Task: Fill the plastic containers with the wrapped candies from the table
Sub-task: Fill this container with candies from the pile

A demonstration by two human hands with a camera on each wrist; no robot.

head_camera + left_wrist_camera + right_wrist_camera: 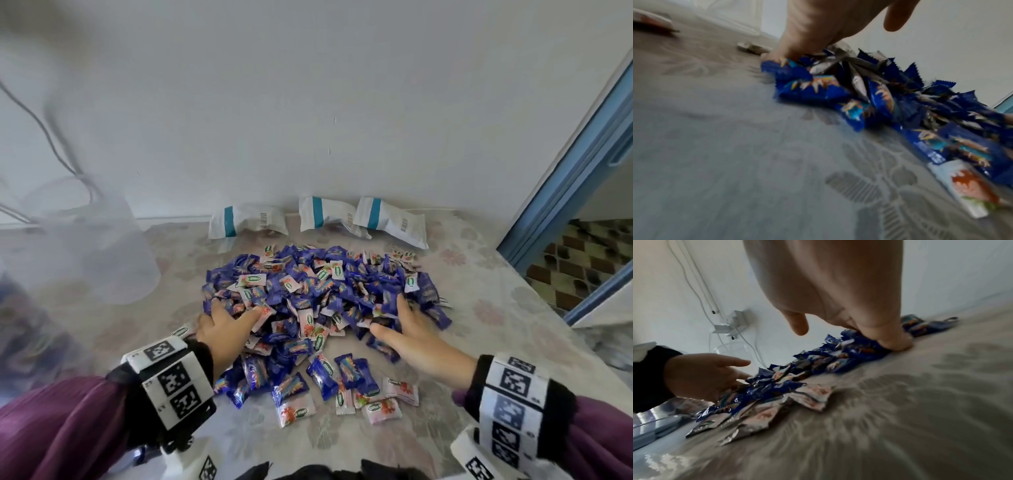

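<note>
Two hands work the heap from opposite flanks. Left hand [227, 323] lies on the pile's left edge, fingers spread and fairly straight, fingertips pushed in among the wrappers; it grips nothing that I can see. Right hand [411, 330] sits on the right edge, thumb splayed inward, fingers extended down into the candies; also no closed grip visible. Likely reason for this placement: palms face each other across the pile so the two can rake inward and gather a double handful.

Wrapped candies [318, 294] form a broad mound on the patterned tablecloth [479, 308], mostly blue wrappers with some white-and-pink ones mixed in. Bulk of the mound lies between the hands and beyond the fingertips; a loose scatter trails toward the wrists.

Clear plastic container [102, 246] stands at the left, well apart from the pile, blurred; contents not legible. Three white pouches with teal stripes [318, 219] lie against the wall behind the mound.

Judgement: scooping stage, nothing lifted yet; transfer to the left follows.
</note>
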